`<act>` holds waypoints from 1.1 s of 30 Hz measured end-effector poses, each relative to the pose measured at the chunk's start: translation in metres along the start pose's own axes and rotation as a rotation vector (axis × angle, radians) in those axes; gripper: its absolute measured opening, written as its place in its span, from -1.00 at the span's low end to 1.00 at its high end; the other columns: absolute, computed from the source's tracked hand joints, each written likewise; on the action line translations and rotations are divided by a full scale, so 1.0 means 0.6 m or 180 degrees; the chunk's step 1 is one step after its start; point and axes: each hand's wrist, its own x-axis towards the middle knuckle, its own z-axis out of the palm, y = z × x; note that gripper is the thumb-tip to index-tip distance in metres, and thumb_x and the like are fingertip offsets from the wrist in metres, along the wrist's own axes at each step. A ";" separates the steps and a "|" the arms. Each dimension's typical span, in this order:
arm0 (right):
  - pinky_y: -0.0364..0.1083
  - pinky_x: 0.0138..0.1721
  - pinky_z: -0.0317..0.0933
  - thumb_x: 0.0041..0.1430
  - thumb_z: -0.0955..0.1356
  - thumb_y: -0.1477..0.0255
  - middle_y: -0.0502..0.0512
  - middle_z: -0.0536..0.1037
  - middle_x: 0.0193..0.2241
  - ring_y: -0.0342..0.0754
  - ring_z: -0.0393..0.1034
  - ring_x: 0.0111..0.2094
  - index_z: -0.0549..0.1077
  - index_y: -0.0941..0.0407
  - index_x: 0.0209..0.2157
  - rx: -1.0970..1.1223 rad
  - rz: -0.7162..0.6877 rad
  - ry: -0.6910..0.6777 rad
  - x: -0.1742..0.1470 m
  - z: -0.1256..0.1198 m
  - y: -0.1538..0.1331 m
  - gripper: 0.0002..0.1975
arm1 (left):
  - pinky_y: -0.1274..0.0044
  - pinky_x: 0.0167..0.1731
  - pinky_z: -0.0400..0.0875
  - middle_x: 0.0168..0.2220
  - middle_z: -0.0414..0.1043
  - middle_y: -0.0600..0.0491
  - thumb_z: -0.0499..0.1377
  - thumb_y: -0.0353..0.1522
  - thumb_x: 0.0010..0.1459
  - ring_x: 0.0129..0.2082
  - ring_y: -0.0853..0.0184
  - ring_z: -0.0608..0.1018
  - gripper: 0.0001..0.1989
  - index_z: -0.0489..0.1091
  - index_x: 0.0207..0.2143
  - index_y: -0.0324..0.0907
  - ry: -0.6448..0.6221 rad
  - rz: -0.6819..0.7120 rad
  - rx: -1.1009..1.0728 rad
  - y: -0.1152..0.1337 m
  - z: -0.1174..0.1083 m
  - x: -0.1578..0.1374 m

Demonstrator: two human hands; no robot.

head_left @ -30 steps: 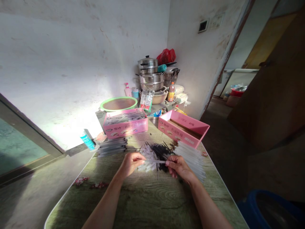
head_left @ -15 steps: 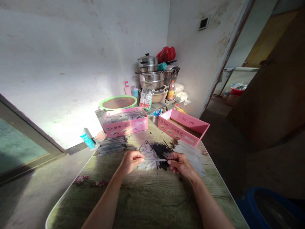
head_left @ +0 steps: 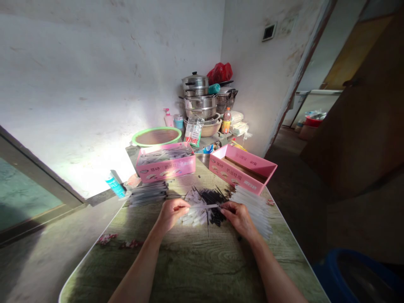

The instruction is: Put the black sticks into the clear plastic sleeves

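Observation:
My left hand [head_left: 172, 213] pinches the left end of a thin translucent white tube [head_left: 203, 206], held level just above the table. At the tube's right end, the fingers of my right hand [head_left: 235, 214] are closed on a small dark piece, mostly hidden by the fingertips. Below the tube lie a heap of short white pieces [head_left: 193, 218] and a pile of thin black sticks [head_left: 215, 219]. Long translucent tubes [head_left: 252, 206] are spread beside my right hand. Beyond my left hand is a stack of grey tubes with dark insides [head_left: 148, 194].
A pink box [head_left: 167, 170] filled with tubes stands at the back left. Another pink box [head_left: 243, 170] sits at the back right, brown inside. Behind them are a green-rimmed basin [head_left: 135, 138] and stacked steel pots [head_left: 200, 102]. A blue can [head_left: 115, 186] stands off the left edge.
The tube has risen slightly and tilted up a little at its right end. My right hand has shifted slightly left, its fingers drawn closer together at the tube's end.

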 end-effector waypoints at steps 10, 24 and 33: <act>-0.20 -0.61 0.03 0.14 0.33 0.25 -0.06 0.37 -0.69 -0.20 0.15 -0.66 0.42 0.16 -0.55 0.0582 0.0016 0.0336 -0.003 -0.023 -0.013 -0.70 | 0.55 -0.53 0.41 -0.53 0.54 0.06 0.23 -0.35 -0.07 -0.53 0.32 0.53 -0.88 0.56 -0.46 -0.16 0.0184 0.0124 0.0052 0.010 -0.008 0.002; -0.14 -0.47 0.17 0.17 0.25 0.26 0.08 0.53 -0.57 -0.03 0.39 -0.52 0.52 0.18 -0.42 -0.0539 -0.0105 0.1651 -0.003 -0.028 0.000 -0.68 | 0.62 -0.50 0.38 -0.50 0.54 0.12 0.21 -0.37 -0.05 -0.49 0.38 0.51 -0.90 0.54 -0.47 -0.17 0.0835 0.0372 0.0146 0.000 -0.016 0.011; -0.14 -0.31 0.23 0.27 0.24 0.28 0.13 0.64 -0.38 0.01 0.51 -0.36 0.51 0.12 -0.06 -0.1183 -0.0143 0.0596 -0.009 0.005 -0.020 -0.66 | 0.53 -0.43 0.47 -0.46 0.57 0.07 0.22 -0.35 -0.04 -0.46 0.30 0.56 -0.89 0.54 -0.42 -0.13 0.0392 0.0282 0.0137 0.005 -0.005 0.005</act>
